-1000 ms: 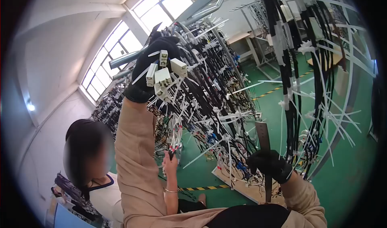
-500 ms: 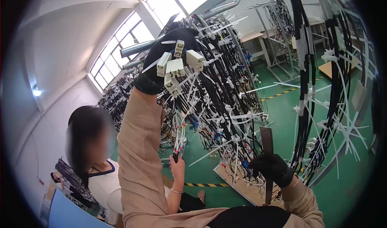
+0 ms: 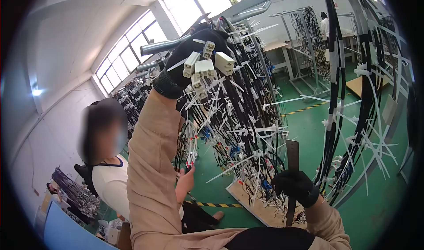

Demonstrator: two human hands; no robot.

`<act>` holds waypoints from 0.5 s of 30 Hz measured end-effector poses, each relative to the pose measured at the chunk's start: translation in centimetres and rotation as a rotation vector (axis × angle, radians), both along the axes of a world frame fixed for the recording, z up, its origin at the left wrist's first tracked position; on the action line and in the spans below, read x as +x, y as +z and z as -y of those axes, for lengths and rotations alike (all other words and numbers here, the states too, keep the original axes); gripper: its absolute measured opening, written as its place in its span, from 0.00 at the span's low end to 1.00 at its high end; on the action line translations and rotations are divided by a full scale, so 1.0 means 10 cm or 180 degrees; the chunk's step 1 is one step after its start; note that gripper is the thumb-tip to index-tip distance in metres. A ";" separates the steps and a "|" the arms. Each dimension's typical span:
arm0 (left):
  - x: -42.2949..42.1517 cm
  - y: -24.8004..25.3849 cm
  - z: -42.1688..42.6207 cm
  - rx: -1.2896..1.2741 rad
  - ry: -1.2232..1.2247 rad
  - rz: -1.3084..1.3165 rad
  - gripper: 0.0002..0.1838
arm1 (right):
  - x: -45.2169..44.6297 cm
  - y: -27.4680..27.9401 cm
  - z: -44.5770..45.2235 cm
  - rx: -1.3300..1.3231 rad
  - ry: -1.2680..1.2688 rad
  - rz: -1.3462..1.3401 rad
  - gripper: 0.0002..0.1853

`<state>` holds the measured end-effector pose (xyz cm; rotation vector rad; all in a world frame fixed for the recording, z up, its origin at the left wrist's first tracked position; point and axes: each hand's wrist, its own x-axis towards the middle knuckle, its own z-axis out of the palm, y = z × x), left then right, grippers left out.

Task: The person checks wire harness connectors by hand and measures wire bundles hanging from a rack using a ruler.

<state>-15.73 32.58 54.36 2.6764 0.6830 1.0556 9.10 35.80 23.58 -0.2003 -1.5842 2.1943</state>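
Note:
My left hand [image 3: 180, 55], in a black glove, is raised at the top of the rack beside a metal pipe. It is closed around the upper end of a wire harness [image 3: 240, 97], and several white plastic connectors [image 3: 204, 69] stick out in front of it. Many black-taped harnesses with white cable ties hang just to its right. Lower down, my right hand [image 3: 297, 187], also black-gloved, grips a dark steel ruler [image 3: 292, 155] held upright. The ruler extends above and below the fist, in front of the harnesses' lower ends.
A co-worker [image 3: 108, 175] stands at the left, their hand [image 3: 184, 181] on wires with red marks. More taped harnesses [image 3: 364, 82] hang close on the right. A wooden board [image 3: 240, 195] lies under the bundles. Behind stand another rack [image 3: 304, 42] and a person [image 3: 324, 27].
My view has shifted slightly, and the co-worker's hand sits a little lower and further left. A person shows at the back. Both my hands keep their holds.

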 end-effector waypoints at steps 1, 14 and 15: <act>0.01 -0.01 0.04 -0.0196 0.0176 0.0191 0.16 | 0.00 0.01 0.01 0.0042 -0.0016 -0.0023 0.10; -0.19 0.05 -0.05 -0.0045 0.0411 -0.0072 0.19 | -0.03 0.00 0.01 0.0320 -0.0003 -0.0114 0.11; -0.20 0.03 -0.03 -0.0021 0.0506 -0.0067 0.19 | -0.08 -0.07 0.02 0.0114 -0.0135 -0.0707 0.11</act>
